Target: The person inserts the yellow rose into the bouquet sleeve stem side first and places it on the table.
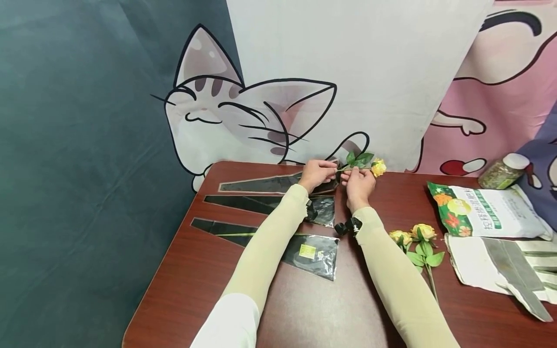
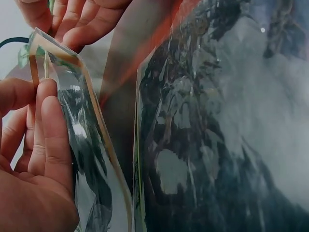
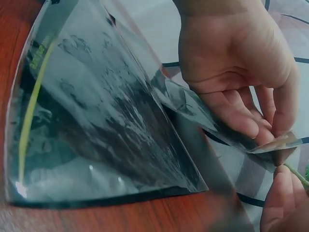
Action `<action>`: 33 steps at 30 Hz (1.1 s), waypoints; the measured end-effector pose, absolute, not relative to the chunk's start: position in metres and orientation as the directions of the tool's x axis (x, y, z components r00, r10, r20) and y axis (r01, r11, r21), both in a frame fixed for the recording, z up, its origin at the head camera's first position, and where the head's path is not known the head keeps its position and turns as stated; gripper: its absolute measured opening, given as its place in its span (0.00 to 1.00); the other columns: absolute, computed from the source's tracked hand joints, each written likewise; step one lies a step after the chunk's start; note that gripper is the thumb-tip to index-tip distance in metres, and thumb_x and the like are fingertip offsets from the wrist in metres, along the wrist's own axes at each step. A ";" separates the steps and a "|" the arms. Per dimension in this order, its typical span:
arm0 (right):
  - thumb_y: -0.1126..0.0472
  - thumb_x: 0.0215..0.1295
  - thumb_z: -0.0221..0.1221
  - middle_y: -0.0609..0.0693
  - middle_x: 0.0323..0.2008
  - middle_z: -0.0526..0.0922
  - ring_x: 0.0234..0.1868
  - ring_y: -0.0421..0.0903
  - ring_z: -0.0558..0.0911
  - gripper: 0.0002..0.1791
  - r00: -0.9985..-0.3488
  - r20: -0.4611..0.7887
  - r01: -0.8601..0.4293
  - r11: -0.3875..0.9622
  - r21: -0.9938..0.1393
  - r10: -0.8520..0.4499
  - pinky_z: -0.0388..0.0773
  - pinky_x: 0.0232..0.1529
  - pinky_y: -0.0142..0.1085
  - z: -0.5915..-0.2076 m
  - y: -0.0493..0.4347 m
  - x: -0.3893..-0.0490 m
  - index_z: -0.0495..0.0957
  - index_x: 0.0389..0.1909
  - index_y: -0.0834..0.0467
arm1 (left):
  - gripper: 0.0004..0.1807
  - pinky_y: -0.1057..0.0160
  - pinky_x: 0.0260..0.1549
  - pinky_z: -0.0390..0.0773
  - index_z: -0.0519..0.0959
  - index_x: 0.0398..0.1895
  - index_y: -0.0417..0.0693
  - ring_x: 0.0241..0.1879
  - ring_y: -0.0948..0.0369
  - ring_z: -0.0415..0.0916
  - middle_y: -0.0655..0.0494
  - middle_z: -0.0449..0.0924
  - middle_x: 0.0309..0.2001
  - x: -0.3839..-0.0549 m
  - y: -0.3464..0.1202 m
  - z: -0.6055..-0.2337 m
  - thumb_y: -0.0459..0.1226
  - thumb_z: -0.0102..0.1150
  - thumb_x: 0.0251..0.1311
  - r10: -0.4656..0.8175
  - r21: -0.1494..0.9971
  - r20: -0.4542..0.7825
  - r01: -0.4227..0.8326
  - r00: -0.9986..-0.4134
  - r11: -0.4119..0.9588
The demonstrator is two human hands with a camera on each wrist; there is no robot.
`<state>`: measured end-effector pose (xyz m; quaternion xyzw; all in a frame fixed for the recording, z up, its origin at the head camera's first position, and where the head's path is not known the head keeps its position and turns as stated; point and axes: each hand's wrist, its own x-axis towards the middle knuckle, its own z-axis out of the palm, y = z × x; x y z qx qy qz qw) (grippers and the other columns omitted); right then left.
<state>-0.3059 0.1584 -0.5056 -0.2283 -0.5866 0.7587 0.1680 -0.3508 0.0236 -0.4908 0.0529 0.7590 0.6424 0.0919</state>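
At the table's far edge, my left hand (image 1: 319,175) pinches the open edge of a dark clear-fronted flower sleeve (image 1: 265,184). My right hand (image 1: 359,183) holds the stem of a yellow rose (image 1: 378,167), its bloom pointing right and its green leaves behind the fingers. The left wrist view has the stem's end (image 2: 47,65) at the sleeve's corner, close to the left fingertips. From the right wrist, the right fingers (image 3: 284,193) grip the green stem beside the sleeve's mouth. Two more sleeves (image 1: 235,203) (image 1: 311,263) lie flat nearer the body.
More yellow roses (image 1: 423,233) lie right of the right forearm. Beyond them are a grey and white work glove (image 1: 478,258), a printed white and green bag (image 1: 491,212) and a white-lidded jar (image 1: 504,171). A cat-patterned cloth (image 1: 261,111) hangs behind the table (image 1: 322,309).
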 end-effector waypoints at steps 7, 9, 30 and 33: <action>0.55 0.84 0.52 0.42 0.31 0.88 0.34 0.42 0.91 0.09 -0.825 -0.106 0.011 -0.173 -0.985 0.556 0.87 0.31 0.31 -0.510 0.157 -0.305 0.75 0.40 0.52 | 0.09 0.59 0.39 0.91 0.92 0.48 0.43 0.27 0.66 0.86 0.50 0.92 0.35 -0.349 0.024 -0.489 0.34 0.71 0.67 0.184 0.983 -0.065 -0.031 -0.981 0.181; 0.54 0.84 0.53 0.42 0.31 0.88 0.34 0.41 0.91 0.09 -0.824 -0.104 0.023 -0.149 -0.989 0.557 0.87 0.31 0.30 -0.512 0.157 -0.305 0.74 0.40 0.51 | 0.09 0.59 0.39 0.91 0.92 0.47 0.42 0.27 0.67 0.86 0.50 0.92 0.35 -0.349 0.024 -0.489 0.33 0.70 0.67 0.182 0.982 -0.053 -0.019 -0.982 0.186; 0.52 0.79 0.60 0.40 0.31 0.84 0.21 0.36 0.76 0.11 -0.828 -0.159 0.077 -0.172 -0.982 0.538 0.76 0.23 0.27 -0.509 0.139 -0.302 0.83 0.41 0.56 | 0.08 0.64 0.37 0.90 0.92 0.46 0.44 0.29 0.65 0.87 0.48 0.92 0.38 -0.354 0.023 -0.490 0.33 0.71 0.67 0.192 0.989 -0.023 0.005 -0.981 0.146; 0.51 0.78 0.61 0.42 0.30 0.80 0.19 0.36 0.74 0.12 -0.830 -0.155 0.080 -0.161 -0.984 0.535 0.75 0.23 0.27 -0.510 0.137 -0.301 0.83 0.42 0.56 | 0.08 0.66 0.34 0.89 0.92 0.46 0.41 0.28 0.66 0.86 0.45 0.92 0.38 -0.353 0.024 -0.490 0.31 0.71 0.67 0.196 0.992 -0.014 0.011 -0.981 0.126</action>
